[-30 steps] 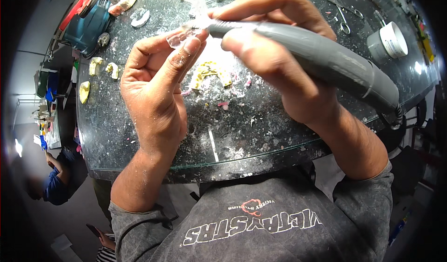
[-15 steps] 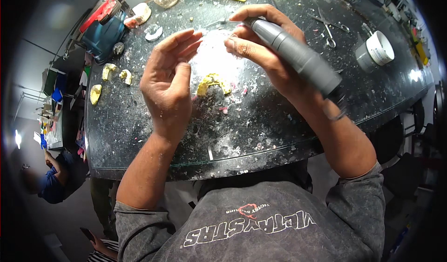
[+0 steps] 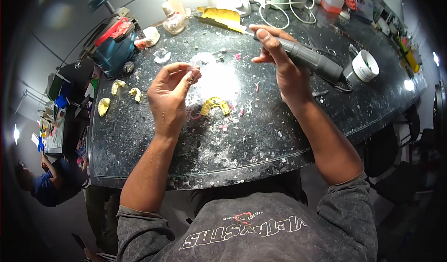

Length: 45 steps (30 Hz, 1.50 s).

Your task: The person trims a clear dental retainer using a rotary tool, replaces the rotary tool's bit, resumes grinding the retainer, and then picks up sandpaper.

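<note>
In my right hand (image 3: 288, 69) is a grey rotary handpiece (image 3: 316, 61), its cord leaving the rear end and its thin tip pointing left, away from my left hand. My left hand (image 3: 172, 92) has thumb and fingers pinched together on a small clear plastic dental piece (image 3: 203, 58), partly washed out by the bright light. Below the lit patch lies a yellow horseshoe-shaped dental cast (image 3: 215, 105) on the black table, touched by neither hand. Another clear curved piece (image 3: 162, 56) rests further left.
Pale yellow cast pieces (image 3: 118, 87) lie at the left, near a blue-green machine (image 3: 111, 52). A white tub (image 3: 365, 66) stands at the right, scissors (image 3: 326, 50) behind the handpiece. A glass bottle (image 3: 174, 22) and yellow sheet (image 3: 221, 17) are at the back. Dust and pink scraps litter the black tabletop (image 3: 260, 136).
My hands have moved apart, the right one going rightward with the handpiece. My left fingers have closed into a pinch. The view has tilted up, showing more of the table's back.
</note>
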Available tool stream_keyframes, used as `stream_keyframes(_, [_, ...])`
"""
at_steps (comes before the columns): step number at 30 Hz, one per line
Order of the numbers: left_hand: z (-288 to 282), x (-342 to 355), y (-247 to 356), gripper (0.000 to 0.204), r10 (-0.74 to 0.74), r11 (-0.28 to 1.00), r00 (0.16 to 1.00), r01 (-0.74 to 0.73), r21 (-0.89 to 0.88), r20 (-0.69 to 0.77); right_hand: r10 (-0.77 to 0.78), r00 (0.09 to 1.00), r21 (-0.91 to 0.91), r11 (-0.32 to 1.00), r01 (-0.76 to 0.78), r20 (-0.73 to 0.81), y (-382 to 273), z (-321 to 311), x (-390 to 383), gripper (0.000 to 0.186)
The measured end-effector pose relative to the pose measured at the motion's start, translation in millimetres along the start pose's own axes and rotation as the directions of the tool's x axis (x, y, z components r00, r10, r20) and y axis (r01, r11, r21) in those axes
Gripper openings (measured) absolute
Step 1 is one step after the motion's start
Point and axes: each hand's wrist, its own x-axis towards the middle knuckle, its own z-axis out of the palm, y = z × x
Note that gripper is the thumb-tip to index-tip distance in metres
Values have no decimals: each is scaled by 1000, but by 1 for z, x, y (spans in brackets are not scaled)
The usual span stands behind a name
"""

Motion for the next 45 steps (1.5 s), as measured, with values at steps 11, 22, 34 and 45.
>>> stream_keyframes(11, [26, -8, 30, 88, 351, 659, 858, -511, 552, 375, 728, 603, -302, 685, -663, 328, -89, -10, -7, 52])
stream_keyframes(22, [112, -44, 39, 21, 17, 868, 828, 266, -419, 561, 163, 969, -178, 975, -129, 187, -109, -20, 6, 52])
stream_keyframes(34, [90, -55, 19, 34, -69, 413, 432, 833, -369, 899, 278, 599, 144, 816, -559, 751, -38, -28, -8, 45])
stream_keyframes(45, [94, -61, 19, 25, -506, 786, 745, 606, -123, 436, 252, 835, 188, 904, -383, 490, -28, -12, 28, 34])
